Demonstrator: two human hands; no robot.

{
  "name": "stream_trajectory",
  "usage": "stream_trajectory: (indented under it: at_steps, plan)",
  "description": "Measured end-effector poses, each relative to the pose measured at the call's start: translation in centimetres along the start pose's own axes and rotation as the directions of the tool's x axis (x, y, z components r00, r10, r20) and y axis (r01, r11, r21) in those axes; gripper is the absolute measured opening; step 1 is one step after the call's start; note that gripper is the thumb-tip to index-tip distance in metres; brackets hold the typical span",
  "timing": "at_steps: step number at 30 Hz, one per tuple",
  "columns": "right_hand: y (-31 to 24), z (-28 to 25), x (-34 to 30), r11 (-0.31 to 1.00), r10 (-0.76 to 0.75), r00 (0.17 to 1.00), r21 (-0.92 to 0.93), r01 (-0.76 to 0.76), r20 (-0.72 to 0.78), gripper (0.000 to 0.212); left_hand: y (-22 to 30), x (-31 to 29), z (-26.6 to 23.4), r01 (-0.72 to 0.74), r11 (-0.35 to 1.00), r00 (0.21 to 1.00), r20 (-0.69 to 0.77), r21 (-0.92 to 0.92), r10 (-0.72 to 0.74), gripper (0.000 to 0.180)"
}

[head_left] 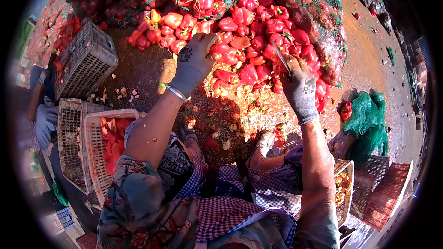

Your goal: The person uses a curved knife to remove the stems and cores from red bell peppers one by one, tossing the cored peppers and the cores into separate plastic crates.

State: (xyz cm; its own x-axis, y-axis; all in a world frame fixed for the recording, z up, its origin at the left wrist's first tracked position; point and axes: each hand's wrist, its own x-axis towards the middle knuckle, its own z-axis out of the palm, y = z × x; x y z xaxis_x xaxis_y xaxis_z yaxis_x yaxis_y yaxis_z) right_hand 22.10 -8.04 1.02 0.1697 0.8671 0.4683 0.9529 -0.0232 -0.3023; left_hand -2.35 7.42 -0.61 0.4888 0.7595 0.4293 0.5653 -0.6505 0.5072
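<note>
My left hand [196, 55], in a grey glove with brownish fingers, hovers at the near left edge of a heap of red bell peppers [242, 16]. Its fingers and thumb are bent but apart, and no pepper shows between them. An orange-red pepper [205, 26] lies just beyond the fingertips. My right hand [297, 80], gloved alike, is closed around a knife, whose handle is hidden in the fist. The thin knife blade [279, 56] points up and left over the heap's right side. Below the hands, cut pepper scraps [226, 120] litter the ground around my shoes.
At my left stands a pale crate [110, 114] holding red pepper pieces, beside more crates [87, 60]. A crate of scraps [342, 189] is at my right. Full mesh sacks [318, 23] border the heap; green netting [367, 120] lies right. Another person's gloved hand [45, 122] shows far left.
</note>
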Motion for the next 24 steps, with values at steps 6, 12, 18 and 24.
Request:
stream_trajectory:
  at_steps: [6, 12, 18, 24]
  plan:
    - [-0.6, -0.7, 0.4, 0.994, -0.109, 0.990, 0.001, 0.110, -0.091, 0.045, -0.1, 0.2, -0.8, -0.059, 0.998, 0.998, -0.034, 0.019, 0.059, 0.039]
    - [-1.1, -0.6, 1.2, 0.988, -0.065, 0.993, 0.137, 0.078, -0.096, 0.038, -0.9, 0.8, -1.4, -0.062, 0.993, 0.997, -0.058, -0.099, 0.056, 0.048]
    - [0.6, 0.5, 0.3, 0.988, 0.062, 0.998, 0.144, -0.065, 0.026, 0.039, -2.5, 0.3, -0.7, -0.021, 1.000, 1.000, 0.023, 0.000, 0.021, 0.046]
    - [-0.3, 0.2, 0.5, 0.765, 0.239, 0.971, 0.617, -0.182, -0.010, 0.037, -1.8, 0.4, -1.4, 0.227, 0.779, 0.974, 0.150, -0.584, -0.171, 0.051]
